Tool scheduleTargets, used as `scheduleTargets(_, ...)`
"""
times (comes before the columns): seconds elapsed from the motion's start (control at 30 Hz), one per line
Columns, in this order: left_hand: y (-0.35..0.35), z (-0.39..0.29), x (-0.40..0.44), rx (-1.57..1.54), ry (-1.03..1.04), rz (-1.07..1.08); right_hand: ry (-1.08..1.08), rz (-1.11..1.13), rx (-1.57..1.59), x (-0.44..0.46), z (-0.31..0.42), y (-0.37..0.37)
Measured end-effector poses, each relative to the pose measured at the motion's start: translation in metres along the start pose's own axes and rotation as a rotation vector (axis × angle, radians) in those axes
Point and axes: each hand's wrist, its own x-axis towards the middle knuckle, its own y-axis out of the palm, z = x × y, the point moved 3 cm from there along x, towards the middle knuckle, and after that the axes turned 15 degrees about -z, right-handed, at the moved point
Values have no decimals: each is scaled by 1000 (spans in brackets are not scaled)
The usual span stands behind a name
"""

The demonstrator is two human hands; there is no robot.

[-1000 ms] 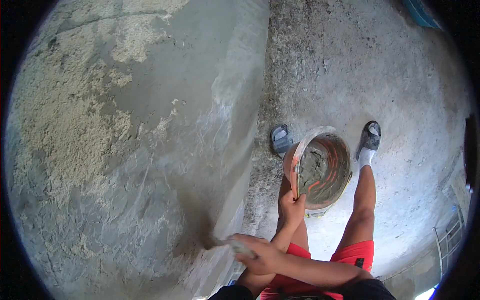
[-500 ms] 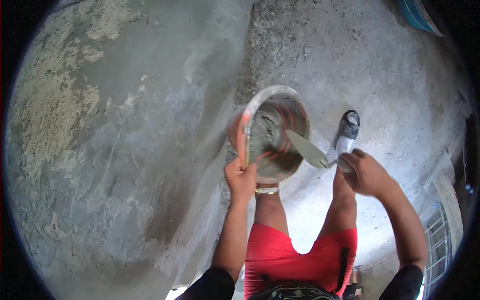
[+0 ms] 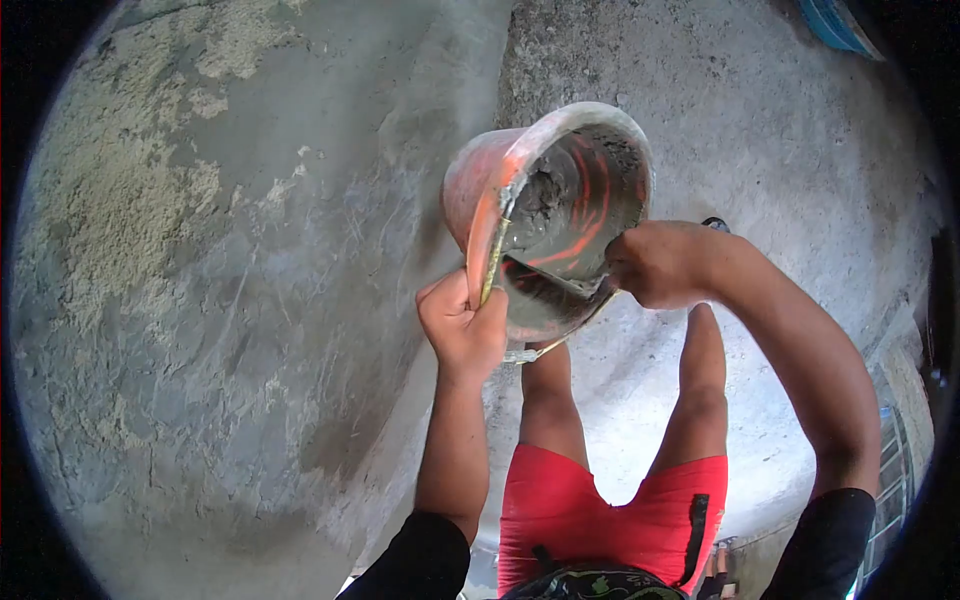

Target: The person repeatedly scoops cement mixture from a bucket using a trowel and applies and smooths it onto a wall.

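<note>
An orange bucket (image 3: 480, 185), smeared with grey mortar, is tilted in front of me with its mouth facing me. Its rim is gripped on the left side by my left hand (image 3: 462, 320), fingers wrapped round it. Wet mortar (image 3: 545, 200) lies inside. My right hand (image 3: 660, 265) is closed at the bucket's lower right edge on a trowel, whose handle is mostly hidden in the fist. The trowel's blade (image 3: 555, 278) reaches into the bucket, partly sunk out of sight.
On the left rises a wall (image 3: 330, 230), partly smooth grey and partly rough. Concrete floor (image 3: 760, 160) extends to the right. A blue container (image 3: 838, 28) stands at the top right, and a metal frame (image 3: 890, 480) at the lower right. My legs are below the bucket.
The trowel has gone from the wall over to the bucket and into it. My left hand has raised the bucket and tilted it further towards me.
</note>
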Motion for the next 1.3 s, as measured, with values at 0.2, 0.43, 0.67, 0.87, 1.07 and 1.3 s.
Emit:
scheduleTargets(0.2, -1, -3, 7, -85, 12, 87, 262, 186, 547, -15, -24, 11)
scheduleTargets(0.43, -23, 16, 3, -320, -276, 36, 293, 262, 1252, -62, -32, 46)
scheduleTargets(0.67, -49, 54, -23, -506, -516, -164, 97, -59, 1216, -79, 5, 28)
scheduleTargets(0.87, -45, 81, -51, -306, -565, -219, -168, -672, 944, -14, 102, 61)
scheduleTargets(1.07, -74, 150, -105, -325, -717, -222, -12, -1102, 734, 88, 212, 117)
scheduleTargets(1.3, -85, 154, -130, 209, -396, 58, 17, -981, 847, 48, 212, 152)
